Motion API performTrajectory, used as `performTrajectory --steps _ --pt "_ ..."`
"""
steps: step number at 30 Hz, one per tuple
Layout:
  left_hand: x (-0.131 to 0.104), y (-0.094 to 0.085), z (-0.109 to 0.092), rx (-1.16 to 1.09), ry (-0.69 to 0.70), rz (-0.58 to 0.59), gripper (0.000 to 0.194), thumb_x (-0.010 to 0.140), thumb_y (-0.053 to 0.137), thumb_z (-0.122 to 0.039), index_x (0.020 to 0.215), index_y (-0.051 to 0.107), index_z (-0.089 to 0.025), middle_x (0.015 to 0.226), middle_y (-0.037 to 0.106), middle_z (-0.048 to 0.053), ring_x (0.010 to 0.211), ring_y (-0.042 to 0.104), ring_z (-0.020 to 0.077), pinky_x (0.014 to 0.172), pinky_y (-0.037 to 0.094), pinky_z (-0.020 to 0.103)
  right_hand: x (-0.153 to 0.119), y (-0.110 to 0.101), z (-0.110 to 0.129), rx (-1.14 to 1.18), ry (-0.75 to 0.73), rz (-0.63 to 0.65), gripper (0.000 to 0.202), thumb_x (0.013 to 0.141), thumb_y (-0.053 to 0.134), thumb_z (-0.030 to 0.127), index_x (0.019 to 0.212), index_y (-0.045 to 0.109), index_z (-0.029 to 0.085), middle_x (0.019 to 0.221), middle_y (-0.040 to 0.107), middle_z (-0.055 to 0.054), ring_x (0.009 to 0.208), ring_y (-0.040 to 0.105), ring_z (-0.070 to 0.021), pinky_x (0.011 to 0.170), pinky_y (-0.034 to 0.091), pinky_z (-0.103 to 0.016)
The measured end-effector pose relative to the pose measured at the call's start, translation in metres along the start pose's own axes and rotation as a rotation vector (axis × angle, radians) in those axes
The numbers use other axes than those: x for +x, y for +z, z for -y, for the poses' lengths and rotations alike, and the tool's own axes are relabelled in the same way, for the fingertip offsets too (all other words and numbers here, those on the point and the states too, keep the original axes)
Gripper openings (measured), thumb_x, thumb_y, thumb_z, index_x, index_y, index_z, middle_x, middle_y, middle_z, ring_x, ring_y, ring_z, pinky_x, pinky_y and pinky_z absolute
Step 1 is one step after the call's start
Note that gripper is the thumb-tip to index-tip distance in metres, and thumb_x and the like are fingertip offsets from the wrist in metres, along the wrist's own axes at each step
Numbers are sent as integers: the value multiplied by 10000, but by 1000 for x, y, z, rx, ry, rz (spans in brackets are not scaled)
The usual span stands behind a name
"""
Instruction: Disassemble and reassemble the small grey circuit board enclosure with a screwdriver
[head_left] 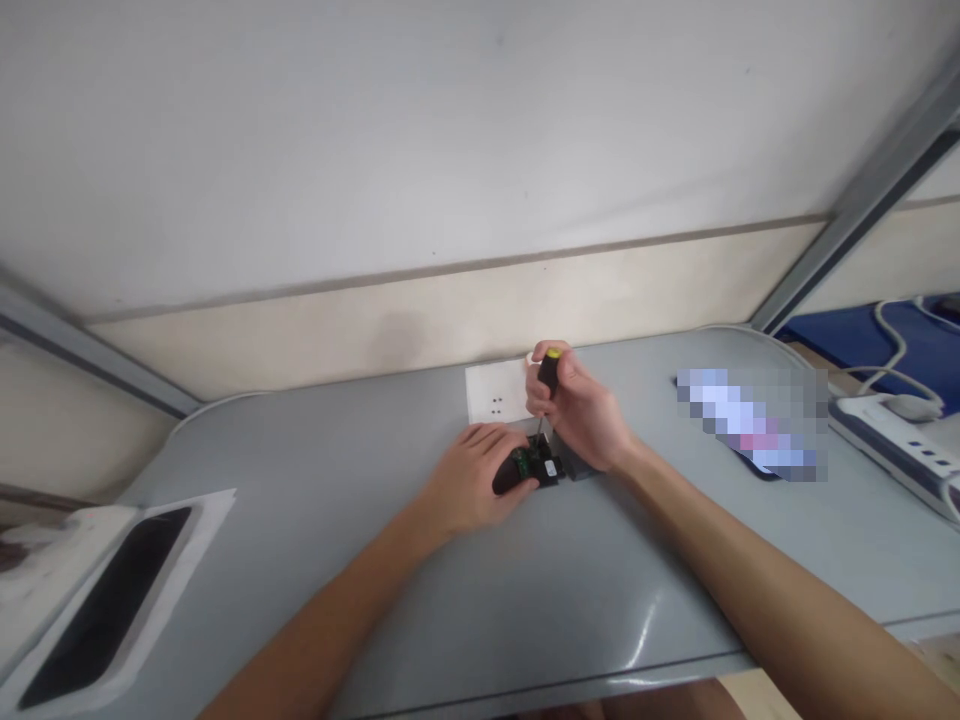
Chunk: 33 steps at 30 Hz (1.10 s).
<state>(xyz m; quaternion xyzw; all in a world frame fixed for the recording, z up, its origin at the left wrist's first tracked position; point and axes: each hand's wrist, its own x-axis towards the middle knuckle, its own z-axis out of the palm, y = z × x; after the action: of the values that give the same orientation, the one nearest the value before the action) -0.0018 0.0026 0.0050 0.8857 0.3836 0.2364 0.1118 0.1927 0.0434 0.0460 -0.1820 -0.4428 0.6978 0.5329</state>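
Screwdriver (550,374) is held nearly upright in the right hand's (585,410) closed grip, its shaft lowered to a black device (546,473) with green circuitry. The device is held against the counter (390,600) by the left hand (476,475), its grip narrowed around it, toward 5 o'clock from the view's middle. Toward 11 o'clock from the device, 4 dark specks (496,405) are seen on white paper (480,385).
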Motion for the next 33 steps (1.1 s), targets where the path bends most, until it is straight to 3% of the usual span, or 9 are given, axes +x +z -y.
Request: performTrajectory --steps 8,25,33 --pt "1 0 -1 7 -8 -1 297 920 680 -364 1176 600 -238 1207 722 74 1180 652 280 1045 480 474 0 0 0 -25 16 -12 273 984 556 547 1035 551 279 770 361 5 638 301 -155 590 350 -286" --pt "1 -1 -2 -6 3 -20 268 915 687 -352 1146 631 -228 1195 730 71 1184 654 272 1052 488 467 -1 2 -1 76 13 5 211 1020 526 476 1017 567 270 781 390 1 645 314 -144 614 370 -273" --pt "2 0 -4 -153 -31 -174 59 950 628 -218 973 682 -213 1216 728 81 1155 674 228 1035 523 426 -1 6 7 268 8 -40 211 1037 477 458 998 554 265 774 363 4 633 327 -143 630 405 -280"
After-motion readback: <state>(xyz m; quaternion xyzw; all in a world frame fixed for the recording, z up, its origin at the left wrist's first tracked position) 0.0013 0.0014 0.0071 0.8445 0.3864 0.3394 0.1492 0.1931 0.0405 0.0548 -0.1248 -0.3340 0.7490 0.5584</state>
